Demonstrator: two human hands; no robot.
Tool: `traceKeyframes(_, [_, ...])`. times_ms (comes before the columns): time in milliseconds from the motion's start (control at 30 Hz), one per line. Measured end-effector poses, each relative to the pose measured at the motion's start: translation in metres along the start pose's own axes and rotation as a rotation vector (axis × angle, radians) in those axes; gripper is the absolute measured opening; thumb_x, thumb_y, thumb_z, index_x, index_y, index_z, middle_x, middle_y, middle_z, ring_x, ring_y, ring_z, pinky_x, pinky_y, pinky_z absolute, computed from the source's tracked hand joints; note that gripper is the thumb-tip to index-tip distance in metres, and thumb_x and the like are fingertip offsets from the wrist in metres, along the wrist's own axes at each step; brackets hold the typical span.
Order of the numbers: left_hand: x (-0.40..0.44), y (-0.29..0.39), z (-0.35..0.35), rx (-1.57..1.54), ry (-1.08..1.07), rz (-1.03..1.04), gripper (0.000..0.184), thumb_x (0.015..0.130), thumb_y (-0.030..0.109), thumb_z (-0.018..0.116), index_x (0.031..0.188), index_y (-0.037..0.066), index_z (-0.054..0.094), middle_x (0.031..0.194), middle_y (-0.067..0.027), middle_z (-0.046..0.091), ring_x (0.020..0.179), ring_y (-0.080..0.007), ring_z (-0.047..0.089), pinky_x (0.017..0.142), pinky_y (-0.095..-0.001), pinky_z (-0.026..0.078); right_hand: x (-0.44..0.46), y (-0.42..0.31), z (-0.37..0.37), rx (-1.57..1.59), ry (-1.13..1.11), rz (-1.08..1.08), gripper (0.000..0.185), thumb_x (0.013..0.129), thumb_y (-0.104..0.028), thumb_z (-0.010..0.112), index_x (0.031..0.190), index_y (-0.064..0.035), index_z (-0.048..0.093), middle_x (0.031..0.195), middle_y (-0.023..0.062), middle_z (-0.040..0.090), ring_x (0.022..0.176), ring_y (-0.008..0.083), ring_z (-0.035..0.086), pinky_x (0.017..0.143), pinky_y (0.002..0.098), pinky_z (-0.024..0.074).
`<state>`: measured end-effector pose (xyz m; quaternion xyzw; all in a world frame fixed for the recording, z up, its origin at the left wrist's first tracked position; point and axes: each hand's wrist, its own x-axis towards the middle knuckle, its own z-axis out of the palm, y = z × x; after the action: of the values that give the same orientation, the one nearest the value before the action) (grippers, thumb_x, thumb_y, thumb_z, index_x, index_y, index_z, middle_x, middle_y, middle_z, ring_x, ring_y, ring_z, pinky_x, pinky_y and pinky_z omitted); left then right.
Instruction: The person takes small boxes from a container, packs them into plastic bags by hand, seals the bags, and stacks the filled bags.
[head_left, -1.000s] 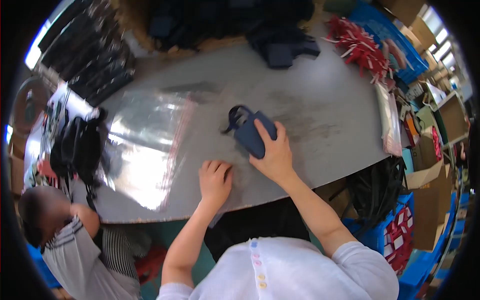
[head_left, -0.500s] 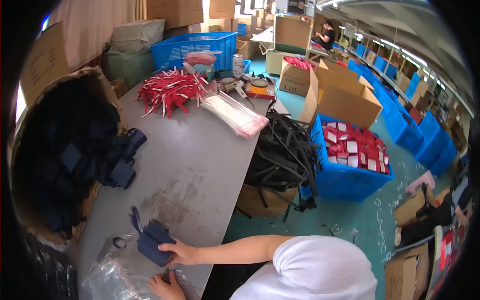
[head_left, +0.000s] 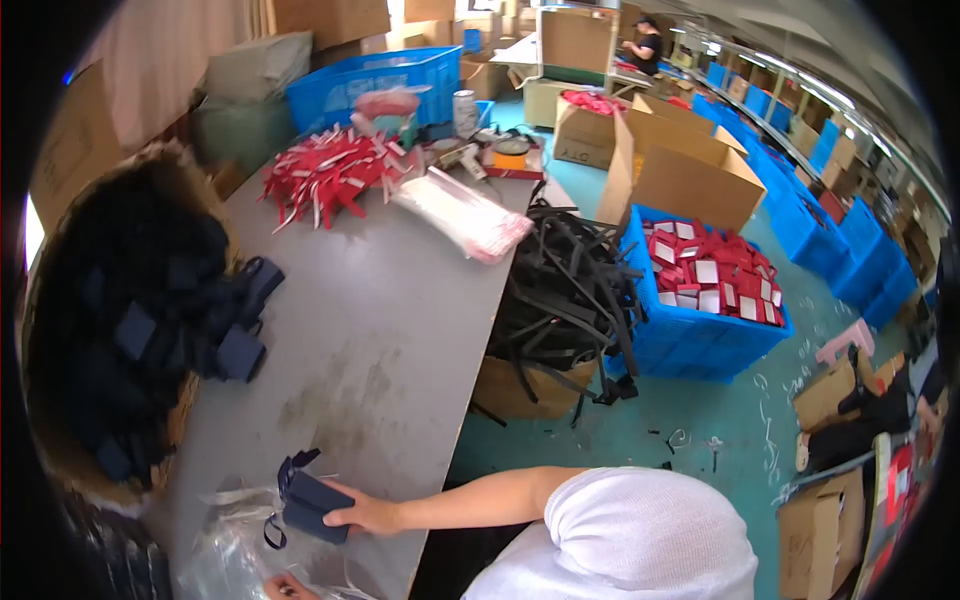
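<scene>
My right hand (head_left: 368, 513) grips a small navy gift box (head_left: 316, 506), thumb on its side. Dark ribbon loops (head_left: 296, 464) stick out from the box's far end, and another loop hangs near the plastic. Below it, at the bottom edge, my left hand (head_left: 289, 587) is partly cut off. Its fingers are curled beside crumpled clear plastic bags (head_left: 225, 555); what they pinch is too small to make out. More navy boxes (head_left: 240, 352) spill from a large carton (head_left: 172, 430) on the left.
Red and white ribbons (head_left: 325, 175) and a clear-wrapped bundle (head_left: 462, 215) lie at the table's far end. Black straps (head_left: 565, 290) heap beside the table's right edge. A blue crate (head_left: 690, 345) holds red-and-white boxes. Another person (head_left: 645, 48) is far back.
My left hand has shifted left and down, towards the bottom edge. The navy box has tilted and moved slightly right in my right hand. The camera view has shifted a little.
</scene>
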<state>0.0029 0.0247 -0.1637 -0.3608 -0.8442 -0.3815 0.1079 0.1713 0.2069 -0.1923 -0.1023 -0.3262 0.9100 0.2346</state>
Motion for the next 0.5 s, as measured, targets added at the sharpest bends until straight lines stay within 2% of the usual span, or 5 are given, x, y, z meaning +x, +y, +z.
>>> traceKeyframes(133, [-0.005,0.036,-0.038,-0.29,0.233,-0.19,0.007,0.088,0.004,0.061,0.092,-0.002,0.059,0.086,-0.0098,0.057,0.083,-0.0235,0.053,0.08,-0.0342,0.043,-0.026,-0.074,0.027,-0.556,0.112,-0.041,0.098,0.072,-0.032,0.074,0.152,-0.0075,0.024,0.143,0.0124,0.044,0.119,0.0219,0.051,0.078,0.0316,0.054])
traceKeyframes(233, [-0.009,0.07,-0.034,-0.265,0.207,0.131,0.009,0.084,-0.002,0.063,0.092,0.0,0.058,0.102,-0.0132,0.061,0.098,-0.0294,0.057,0.089,-0.0382,0.043,-0.019,-0.129,0.007,-0.717,0.081,0.009,0.094,0.07,-0.02,0.08,0.148,-0.0028,0.032,0.145,0.016,0.043,0.13,0.024,0.045,0.108,0.0364,0.0377])
traceKeyframes(300, [-0.009,0.08,-0.031,-0.155,-0.035,0.104,0.014,0.079,-0.002,0.066,0.083,0.001,0.053,0.111,-0.0164,0.059,0.107,-0.0357,0.055,0.091,-0.04,0.044,-0.015,-0.184,0.02,-0.845,-0.147,-0.015,0.087,0.07,-0.012,0.079,0.147,-0.006,0.038,0.141,0.0109,0.049,0.127,0.0214,0.048,0.108,0.0357,0.0379])
traceKeyframes(367, [-0.011,0.079,-0.009,-0.159,-0.044,0.154,0.012,0.078,0.0,0.066,0.08,0.001,0.054,0.108,-0.0156,0.06,0.102,-0.0365,0.055,0.086,-0.042,0.045,-0.01,-0.24,0.025,-1.639,-0.339,-0.195,0.085,0.063,-0.021,0.081,0.142,-0.0172,0.049,0.136,0.0143,0.051,0.121,0.0298,0.054,0.105,0.0389,0.0405])
traceKeyframes(500, [-0.014,0.076,0.021,-0.138,-0.075,0.153,0.01,0.078,0.002,0.066,0.08,0.001,0.056,0.106,-0.0144,0.059,0.097,-0.0357,0.055,0.082,-0.0437,0.046,-0.029,-0.283,0.101,-2.443,-0.286,0.021,0.079,0.057,-0.023,0.08,0.133,-0.0234,0.057,0.132,0.0178,0.048,0.111,0.0382,0.056,0.098,0.0421,0.0459])
